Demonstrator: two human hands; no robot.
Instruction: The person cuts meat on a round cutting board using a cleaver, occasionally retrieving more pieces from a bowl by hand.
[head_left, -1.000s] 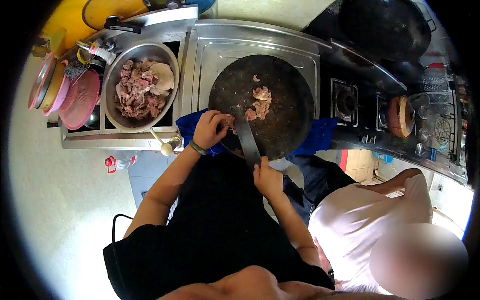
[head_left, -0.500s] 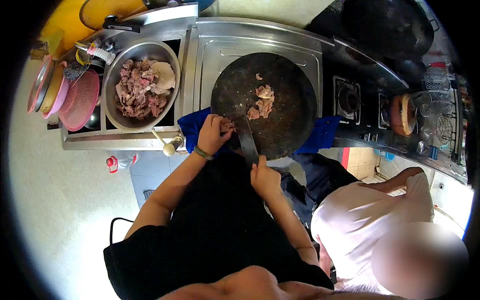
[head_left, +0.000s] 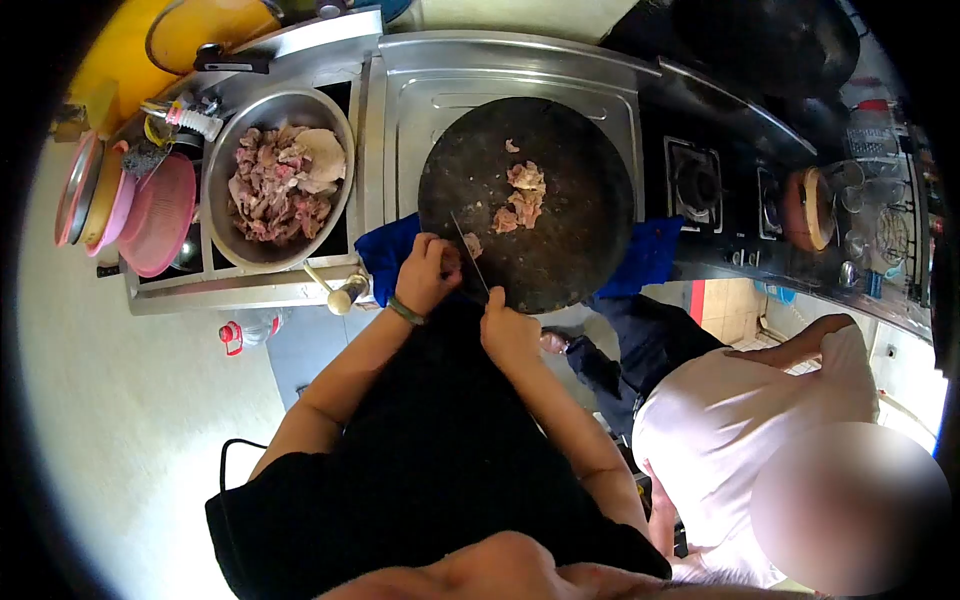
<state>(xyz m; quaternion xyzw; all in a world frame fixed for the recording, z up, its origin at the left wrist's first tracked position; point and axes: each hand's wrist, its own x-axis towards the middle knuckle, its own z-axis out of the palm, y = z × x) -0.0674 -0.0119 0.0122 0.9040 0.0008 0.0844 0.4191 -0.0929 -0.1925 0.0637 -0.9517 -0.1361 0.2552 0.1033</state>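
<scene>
My left hand is closed on a piece of meat at the near left edge of the round dark chopping board. My right hand grips a cleaver, its blade seen nearly edge-on and pointing up and left, close beside the left hand's fingers. A small bit of meat lies against the blade's right side. Several cut pieces of meat rest in the board's middle. The cleaver's handle is mostly hidden in my right hand.
A steel bowl of meat stands left of the board. Blue cloth sticks out beneath the board. Pink baskets are at the far left, a gas stove at the right. Another person is at the lower right.
The cleaver has turned from showing its flat side to nearly edge-on, and my right hand has shifted left and up. A small piece of meat now shows beside the blade.
</scene>
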